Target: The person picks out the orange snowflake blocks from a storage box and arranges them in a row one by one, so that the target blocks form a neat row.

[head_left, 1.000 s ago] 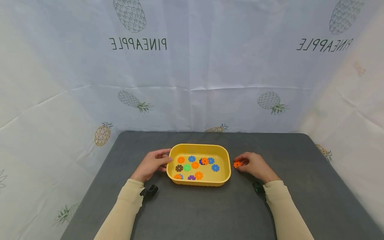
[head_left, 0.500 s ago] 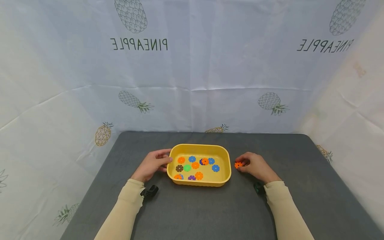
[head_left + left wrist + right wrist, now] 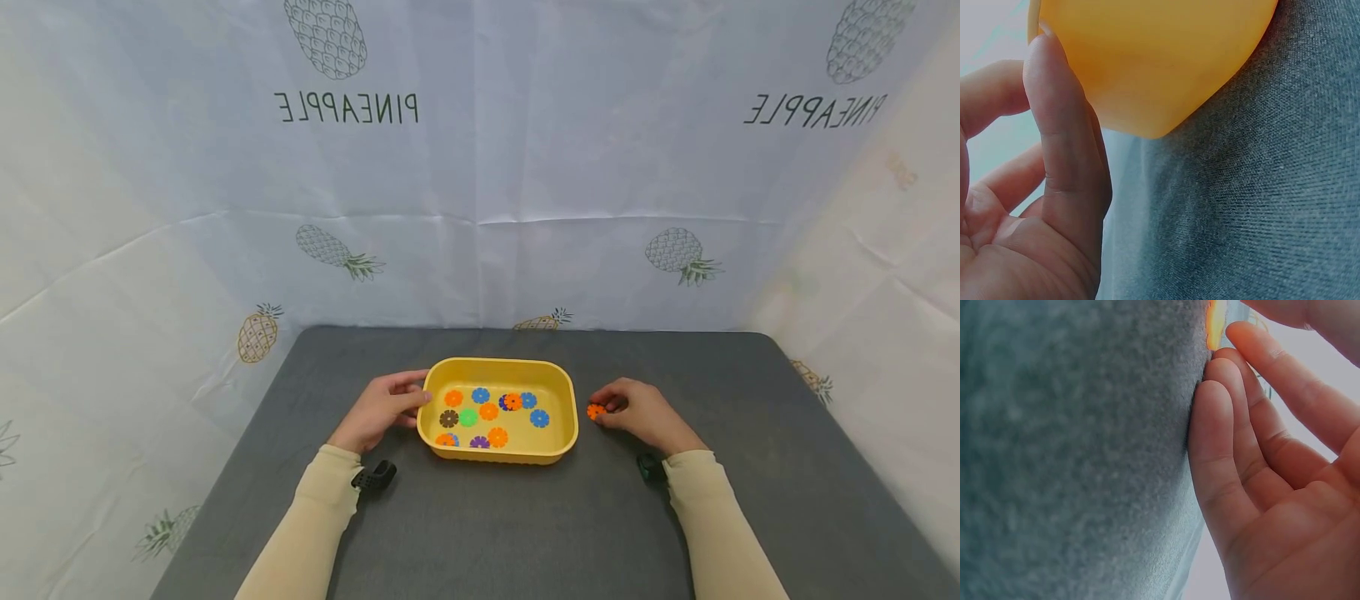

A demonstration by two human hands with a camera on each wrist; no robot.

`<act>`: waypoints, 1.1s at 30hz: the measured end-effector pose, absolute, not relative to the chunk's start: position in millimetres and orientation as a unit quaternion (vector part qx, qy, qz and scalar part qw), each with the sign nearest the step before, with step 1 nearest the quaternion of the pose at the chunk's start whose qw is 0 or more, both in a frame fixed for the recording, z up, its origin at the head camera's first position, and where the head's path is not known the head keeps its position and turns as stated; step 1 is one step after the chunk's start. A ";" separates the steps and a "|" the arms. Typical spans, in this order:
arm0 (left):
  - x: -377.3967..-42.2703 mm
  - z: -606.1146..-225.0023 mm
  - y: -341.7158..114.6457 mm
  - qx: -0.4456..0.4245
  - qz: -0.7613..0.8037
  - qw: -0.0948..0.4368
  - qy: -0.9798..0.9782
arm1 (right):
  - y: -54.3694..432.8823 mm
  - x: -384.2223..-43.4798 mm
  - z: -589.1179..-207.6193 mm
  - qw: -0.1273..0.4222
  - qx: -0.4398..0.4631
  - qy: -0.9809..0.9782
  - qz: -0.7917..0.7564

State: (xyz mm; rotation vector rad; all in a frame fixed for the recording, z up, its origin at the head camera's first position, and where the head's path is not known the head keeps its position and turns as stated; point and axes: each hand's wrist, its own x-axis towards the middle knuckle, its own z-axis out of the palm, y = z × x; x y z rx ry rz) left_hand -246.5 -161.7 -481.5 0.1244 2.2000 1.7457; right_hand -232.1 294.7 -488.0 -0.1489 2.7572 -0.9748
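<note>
My left hand (image 3: 381, 412) grips the left end of a shallow yellow plastic basket (image 3: 495, 457). In the left wrist view its thumb (image 3: 1063, 125) lies against the basket's rim (image 3: 1033, 22), the other fingers behind. To the right of the basket, my right hand (image 3: 642, 414) pinches an orange notched interlocking disc (image 3: 596, 412) at the tabletop. The right wrist view has the outer fingers (image 3: 1212, 425) down on the table, beside a bright orange-yellow strip (image 3: 1214, 325) whose identity I cannot tell. Several similar discs lie in the basket, including a green one (image 3: 467, 417) and a brown one (image 3: 448, 419).
Dark grey cloth covers the table (image 3: 510, 533). A white pineapple-print curtain (image 3: 480, 167) hangs behind it and along both sides. Inside the basket, blue (image 3: 539, 418), orange (image 3: 497, 437) and purple discs (image 3: 479, 442) are spread about, some overlapping.
My right hand has shifted very slightly right, the orange disc with it. The left hand and the basket have stayed in place.
</note>
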 end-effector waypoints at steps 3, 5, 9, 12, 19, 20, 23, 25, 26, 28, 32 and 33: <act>-245.3 -481.1 -162.1 0.042 0.615 0.162 0.771 | 295.4 -232.6 -486.4 0.106 -0.050 0.937 -0.328; -244.4 -481.1 -162.3 0.040 0.616 0.160 0.770 | 296.1 -232.4 -485.1 0.103 -0.051 0.938 -0.326; -242.3 -481.7 -162.5 0.034 0.617 0.165 0.769 | 296.8 -230.0 -478.3 0.087 -0.062 0.939 -0.326; -241.3 -481.2 -163.3 0.034 0.618 0.166 0.768 | 293.4 -230.1 -465.4 0.069 -0.084 0.940 -0.324; -240.5 -480.3 -166.6 0.032 0.619 0.154 0.769 | 260.9 -244.9 -426.3 0.065 -0.137 0.937 -0.316; -240.3 -480.5 -166.5 0.033 0.618 0.155 0.770 | 254.0 -247.2 -421.6 0.071 -0.144 0.936 -0.314; -239.6 -481.6 -165.6 0.033 0.616 0.157 0.771 | 231.8 -255.7 -410.8 0.089 -0.173 0.935 -0.297; -239.3 -482.2 -165.1 0.029 0.618 0.157 0.770 | 216.7 -261.1 -405.5 0.104 -0.189 0.934 -0.286; -239.2 -482.4 -164.9 0.030 0.618 0.157 0.769 | 209.7 -263.2 -403.2 0.110 -0.198 0.933 -0.279; -239.1 -482.4 -164.2 0.032 0.619 0.157 0.769 | 196.8 -267.5 -401.5 0.121 -0.213 0.933 -0.264; -239.5 -481.1 -162.1 0.036 0.619 0.158 0.768 | 174.9 -272.4 -402.8 0.149 -0.236 0.933 -0.228; -239.5 -480.6 -161.4 0.036 0.619 0.157 0.768 | 169.9 -273.2 -404.5 0.156 -0.237 0.933 -0.219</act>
